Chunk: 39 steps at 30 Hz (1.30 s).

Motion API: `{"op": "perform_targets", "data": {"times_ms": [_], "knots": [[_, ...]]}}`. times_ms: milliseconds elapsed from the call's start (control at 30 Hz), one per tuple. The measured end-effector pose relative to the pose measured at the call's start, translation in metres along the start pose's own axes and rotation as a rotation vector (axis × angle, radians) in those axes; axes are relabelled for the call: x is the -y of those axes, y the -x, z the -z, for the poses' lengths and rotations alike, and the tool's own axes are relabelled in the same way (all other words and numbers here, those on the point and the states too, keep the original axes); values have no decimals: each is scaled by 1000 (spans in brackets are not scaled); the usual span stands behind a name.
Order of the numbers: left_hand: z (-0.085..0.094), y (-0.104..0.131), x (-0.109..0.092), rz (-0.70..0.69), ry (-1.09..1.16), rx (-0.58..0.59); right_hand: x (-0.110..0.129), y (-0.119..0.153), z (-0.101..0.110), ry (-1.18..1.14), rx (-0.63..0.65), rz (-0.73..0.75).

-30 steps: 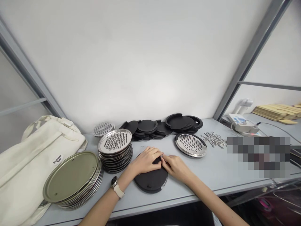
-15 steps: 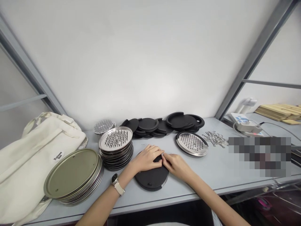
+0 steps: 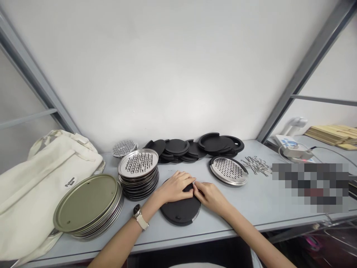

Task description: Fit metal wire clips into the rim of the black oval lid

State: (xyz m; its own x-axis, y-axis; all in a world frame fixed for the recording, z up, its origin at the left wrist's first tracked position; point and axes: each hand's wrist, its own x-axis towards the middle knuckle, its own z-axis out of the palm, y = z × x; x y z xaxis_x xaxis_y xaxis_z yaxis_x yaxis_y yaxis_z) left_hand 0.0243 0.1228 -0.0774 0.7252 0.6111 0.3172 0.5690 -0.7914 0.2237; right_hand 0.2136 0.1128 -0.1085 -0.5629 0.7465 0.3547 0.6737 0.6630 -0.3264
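Note:
A black round grater holder (image 3: 181, 212) lies on the table at the near edge, with a thin metal rim showing along its right side. My left hand (image 3: 177, 186) rests across its upper part, fingers closed together and gripping its far edge. At the upper right edge of the holder, my right hand (image 3: 208, 195) is closed in a pinch, its fingertips meeting those of the left. Whatever lies between the right fingertips is too small to make out. To the right sits a round metal grater (image 3: 228, 169) in a black holder, and beyond it a pile of small metal clips (image 3: 256, 165).
Left of my hands stands a stack of round graters (image 3: 139, 165), beside olive round plates (image 3: 86, 201) and a cream canvas bag (image 3: 41, 186). Black round holders (image 3: 175, 147) lie along the wall. A white device with cables (image 3: 294, 147) and wooden boards (image 3: 329, 134) are far right.

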Motion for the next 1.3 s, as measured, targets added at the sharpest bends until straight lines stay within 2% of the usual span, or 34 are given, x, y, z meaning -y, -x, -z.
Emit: {"op": "perform_targets", "data": {"times_ms": [833,1133,1300], "knots": [[-1,0,1,6,11,4,0,0,-2,37,-35,9],[1,-1,-1,-12,-23,-3,0,0,2,-49,48,-18],[3,-2,-1,-6,-23,7,0,-1,3,-56,50,-28]]}}
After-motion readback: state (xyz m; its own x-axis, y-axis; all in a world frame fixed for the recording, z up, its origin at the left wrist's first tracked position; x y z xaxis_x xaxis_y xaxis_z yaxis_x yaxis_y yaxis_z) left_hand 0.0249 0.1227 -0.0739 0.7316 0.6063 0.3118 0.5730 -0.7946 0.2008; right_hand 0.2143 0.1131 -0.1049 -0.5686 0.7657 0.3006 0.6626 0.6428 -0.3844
